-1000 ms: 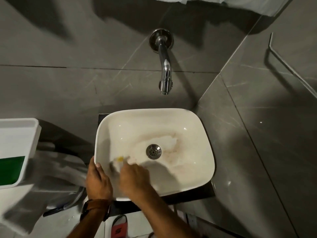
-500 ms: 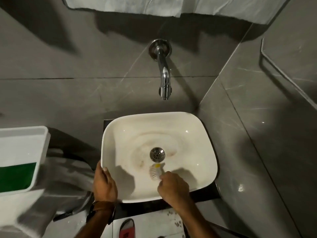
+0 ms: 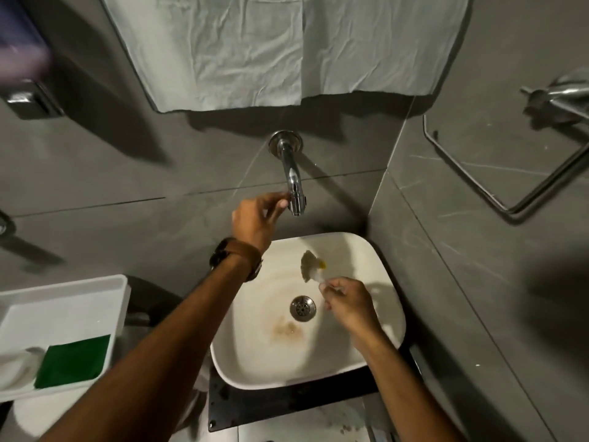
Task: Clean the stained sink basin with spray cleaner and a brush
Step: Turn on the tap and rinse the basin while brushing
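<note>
Head view looked down on a white sink basin set low and right of centre, with its metal drain near the middle and a brown stain lying just at seven o'clock from the drain. At twelve o'clock from the basin a chrome tap stuck out from the grey tiled wall, below a crumpled pale sheet.

The left hand was raised to the tap's spout, its fingers curled loosely with the tips at the spout end; whether they actually touched the metal could not be told. A brown-strapped watch sat on that wrist.

The right hand hovered over the basin at three o'clock from the drain. Its fingers were pinched together on the handle of a small brush, whose dirty bristle head, with a spot of yellow beside it, pointed toward twelve o'clock, above the drain and under the tap. Whether the bristles met the basin was unclear.

At nine o'clock, well apart from the basin, a white tray held a green pad.
</note>
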`<state>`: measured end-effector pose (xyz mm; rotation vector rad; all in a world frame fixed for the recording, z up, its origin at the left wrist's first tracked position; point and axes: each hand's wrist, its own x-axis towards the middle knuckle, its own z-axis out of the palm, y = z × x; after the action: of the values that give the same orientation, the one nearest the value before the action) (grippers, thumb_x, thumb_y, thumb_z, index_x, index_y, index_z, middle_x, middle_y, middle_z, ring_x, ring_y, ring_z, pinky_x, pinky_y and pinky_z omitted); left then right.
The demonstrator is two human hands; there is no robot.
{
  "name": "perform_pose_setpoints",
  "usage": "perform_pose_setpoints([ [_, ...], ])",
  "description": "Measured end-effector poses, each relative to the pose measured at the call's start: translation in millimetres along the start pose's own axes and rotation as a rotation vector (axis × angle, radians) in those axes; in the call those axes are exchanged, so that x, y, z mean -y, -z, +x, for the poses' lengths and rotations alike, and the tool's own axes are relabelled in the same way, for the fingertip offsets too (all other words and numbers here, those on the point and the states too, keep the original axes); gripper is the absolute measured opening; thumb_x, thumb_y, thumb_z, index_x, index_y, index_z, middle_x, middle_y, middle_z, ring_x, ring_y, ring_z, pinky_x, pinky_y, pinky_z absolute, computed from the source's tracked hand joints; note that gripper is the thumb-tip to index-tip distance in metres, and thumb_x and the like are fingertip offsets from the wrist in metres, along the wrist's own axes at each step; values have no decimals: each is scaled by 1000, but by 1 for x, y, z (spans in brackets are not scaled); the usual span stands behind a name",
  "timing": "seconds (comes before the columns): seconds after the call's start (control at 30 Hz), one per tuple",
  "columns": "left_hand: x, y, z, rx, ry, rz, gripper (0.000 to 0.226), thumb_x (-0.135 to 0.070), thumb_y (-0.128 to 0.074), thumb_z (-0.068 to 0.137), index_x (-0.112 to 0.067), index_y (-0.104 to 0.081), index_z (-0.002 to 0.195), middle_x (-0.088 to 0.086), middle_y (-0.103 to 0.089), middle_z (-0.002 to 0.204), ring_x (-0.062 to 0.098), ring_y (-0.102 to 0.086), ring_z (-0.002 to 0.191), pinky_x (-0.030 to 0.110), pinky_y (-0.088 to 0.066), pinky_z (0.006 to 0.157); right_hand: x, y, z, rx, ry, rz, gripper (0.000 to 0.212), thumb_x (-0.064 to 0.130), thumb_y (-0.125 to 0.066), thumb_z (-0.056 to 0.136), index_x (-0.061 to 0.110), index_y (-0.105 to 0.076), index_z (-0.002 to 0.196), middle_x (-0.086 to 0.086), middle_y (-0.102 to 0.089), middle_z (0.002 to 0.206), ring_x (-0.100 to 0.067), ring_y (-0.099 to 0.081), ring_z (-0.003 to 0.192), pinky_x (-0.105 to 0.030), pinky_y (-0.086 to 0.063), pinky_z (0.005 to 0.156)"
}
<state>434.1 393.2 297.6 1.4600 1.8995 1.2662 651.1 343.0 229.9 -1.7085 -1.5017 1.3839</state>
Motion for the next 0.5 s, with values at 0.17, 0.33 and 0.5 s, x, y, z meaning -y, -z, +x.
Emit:
perform_pose_setpoints([
  [0.17, -5, 4, 16, 86, 83, -241, 25, -7, -70, 86, -8, -72, 111, 1, -74, 103, -6, -68, 85, 21, -55, 88, 17, 1, 9, -38, 8, 76, 20, 30, -67, 95, 15, -77, 84, 4, -67, 58, -11, -63, 60, -27, -49, 64],
  [0.33, 0, 9, 20, 152, 134, -262, 31, -5, -66, 89, -2, -66, 120, 5, -70, 111, -10, -67, 84, 8, -49, 77, 13, -8, 10, -36, -65, 182, 19, 25, -66, 97, 11, -77, 89, 5, -62, 58, -2, -57, 51, -18, -44, 51],
  [0.5, -9, 11, 19, 96, 131, -171, 20, -8, -69, 88, -1, -72, 107, 4, -72, 99, 1, -67, 81, 25, -56, 87, 16, -17, 7, -22, -110, 161, 17, 22, -66, 97, 13, -76, 87, 3, -62, 56, 3, -48, 35, -13, -33, 34],
])
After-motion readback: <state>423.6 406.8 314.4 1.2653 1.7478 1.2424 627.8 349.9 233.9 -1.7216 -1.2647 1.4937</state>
